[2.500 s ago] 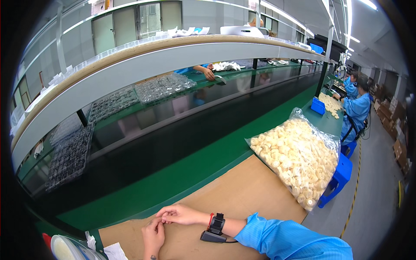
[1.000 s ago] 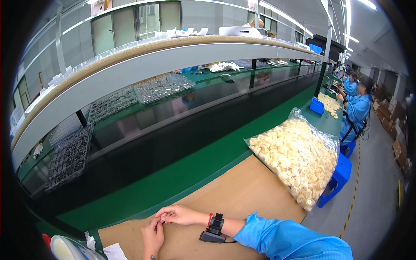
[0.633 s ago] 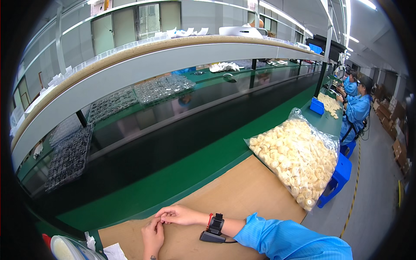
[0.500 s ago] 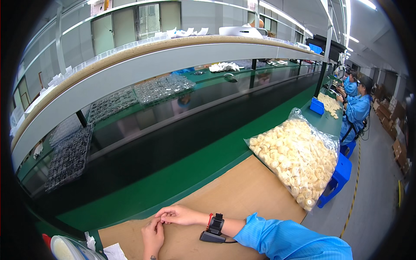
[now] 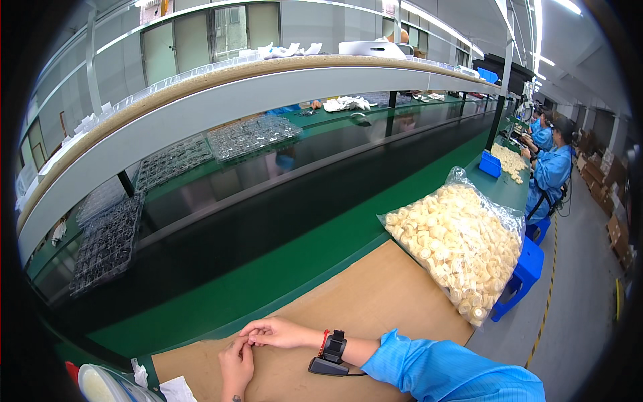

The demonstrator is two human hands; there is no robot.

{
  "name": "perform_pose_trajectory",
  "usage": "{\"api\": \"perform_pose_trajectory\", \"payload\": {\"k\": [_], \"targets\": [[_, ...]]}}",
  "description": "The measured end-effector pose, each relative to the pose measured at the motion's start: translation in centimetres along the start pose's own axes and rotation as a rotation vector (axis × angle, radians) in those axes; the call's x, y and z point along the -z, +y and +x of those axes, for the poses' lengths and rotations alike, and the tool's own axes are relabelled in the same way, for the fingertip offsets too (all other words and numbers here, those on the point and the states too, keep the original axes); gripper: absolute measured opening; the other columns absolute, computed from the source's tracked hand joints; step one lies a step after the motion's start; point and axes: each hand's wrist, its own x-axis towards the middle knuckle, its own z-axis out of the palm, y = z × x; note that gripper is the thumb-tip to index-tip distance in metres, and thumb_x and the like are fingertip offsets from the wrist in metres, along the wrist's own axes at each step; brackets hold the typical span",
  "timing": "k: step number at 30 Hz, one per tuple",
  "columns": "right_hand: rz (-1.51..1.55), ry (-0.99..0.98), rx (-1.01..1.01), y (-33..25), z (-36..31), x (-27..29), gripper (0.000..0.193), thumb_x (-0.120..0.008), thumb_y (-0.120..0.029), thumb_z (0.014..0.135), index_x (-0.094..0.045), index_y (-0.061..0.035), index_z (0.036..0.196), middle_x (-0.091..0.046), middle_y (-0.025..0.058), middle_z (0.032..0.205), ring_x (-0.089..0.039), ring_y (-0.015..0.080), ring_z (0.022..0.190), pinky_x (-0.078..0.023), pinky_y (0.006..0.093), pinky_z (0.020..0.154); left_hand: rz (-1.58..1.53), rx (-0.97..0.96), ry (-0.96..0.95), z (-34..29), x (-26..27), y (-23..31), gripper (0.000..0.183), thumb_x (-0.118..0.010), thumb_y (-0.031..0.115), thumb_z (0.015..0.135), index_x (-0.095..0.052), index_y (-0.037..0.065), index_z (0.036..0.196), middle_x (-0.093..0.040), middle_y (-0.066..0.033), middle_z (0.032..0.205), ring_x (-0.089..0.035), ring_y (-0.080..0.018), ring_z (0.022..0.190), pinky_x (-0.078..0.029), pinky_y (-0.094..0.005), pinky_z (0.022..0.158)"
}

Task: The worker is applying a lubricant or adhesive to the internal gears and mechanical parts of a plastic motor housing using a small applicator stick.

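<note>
Low in the picture, my left hand (image 5: 236, 365) and my right hand (image 5: 281, 333) meet at the fingertips above a brown cardboard sheet (image 5: 348, 308). The fingers of both are curled and pressed together. Whatever lies between them, if anything, is hidden or too small to make out. A black strapped device (image 5: 333, 347) and a red band sit on my right wrist, below a blue sleeve (image 5: 449, 368). Off to the right, a clear plastic bag (image 5: 455, 244) full of cream-coloured round parts lies partly over the sheet's far right corner.
Beyond the sheet runs a dark conveyor belt (image 5: 288, 208) with black part trays (image 5: 254, 137) on its far side. An overhead shelf (image 5: 268, 77) spans it. A white tub (image 5: 100, 385) and paper (image 5: 177, 388) are at lower left. Blue stools (image 5: 526, 271) and co-workers (image 5: 552, 167) are at right.
My hands and the bag have not moved. Across the belt, a small blurred shape has appeared by the white cloths, and a reflection on the far ledge has shifted slightly.
</note>
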Motion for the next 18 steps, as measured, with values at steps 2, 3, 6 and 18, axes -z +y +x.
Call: {"api": "perform_pose_trajectory", "payload": {"k": [2, 3, 6, 18], "targets": [[0.013, 0.004, 0.007, 0.05, -0.01, -0.01, 0.029, -0.052, -0.02, 0.095, -0.057, -0.0029, 0.117, -0.064, 0.0061, 0.1, -0.059, 0.0104, 0.086, -0.049, 0.0253, 0.078, 0.004, -0.001, -0.001, 0.04, 0.06, 0.2, 0.01, -0.056, 0.0, 0.081, -0.063, -0.002, 0.087, -0.064, -0.0172, 0.072, -0.063, -0.0293, 0.06, -0.047, -0.0352, 0.055], [0.013, 0.005, 0.007, 0.02, -0.01, 0.06, 0.029, -0.052, -0.02, 0.095, -0.057, -0.0029, 0.117, -0.064, 0.0061, 0.1, -0.059, 0.0104, 0.086, -0.049, 0.0253, 0.078, 0.004, -0.001, -0.002, 0.07, 0.08, 0.35, 0.01, -0.056, 0.0, 0.081, -0.063, -0.002, 0.087, -0.064, -0.0173, 0.072, -0.063, -0.0294, 0.061, -0.047, -0.0353, 0.055], [0.035, -0.036, -0.08, -0.32, 0.08, 0.23, 0.032, -0.055, -0.008, 0.092, -0.054, -0.0059, 0.124, -0.061, 0.0038, 0.106, -0.057, 0.0111, 0.096, -0.046, 0.0263, 0.088, 0.01, 0.002, -0.005, 0.06, 0.09, 0.24, 0.01, -0.056, 0.0, 0.08, -0.063, -0.002, 0.087, -0.064, -0.0176, 0.073, -0.063, -0.0299, 0.061, -0.048, -0.0354, 0.055], [0.03, -0.028, -0.089, -0.81, -0.13, 0.08, 0.032, -0.055, -0.009, 0.092, -0.054, -0.0055, 0.123, -0.061, 0.0037, 0.106, -0.058, 0.011, 0.095, -0.046, 0.026, 0.088, -0.015, 0.006, 0.001, 0.01, 0.0, 0.07, 0.01, -0.057, -0.001, 0.08, -0.063, -0.003, 0.088, -0.065, -0.0177, 0.074, -0.064, -0.03, 0.062, -0.048, -0.0349, 0.056]]}}
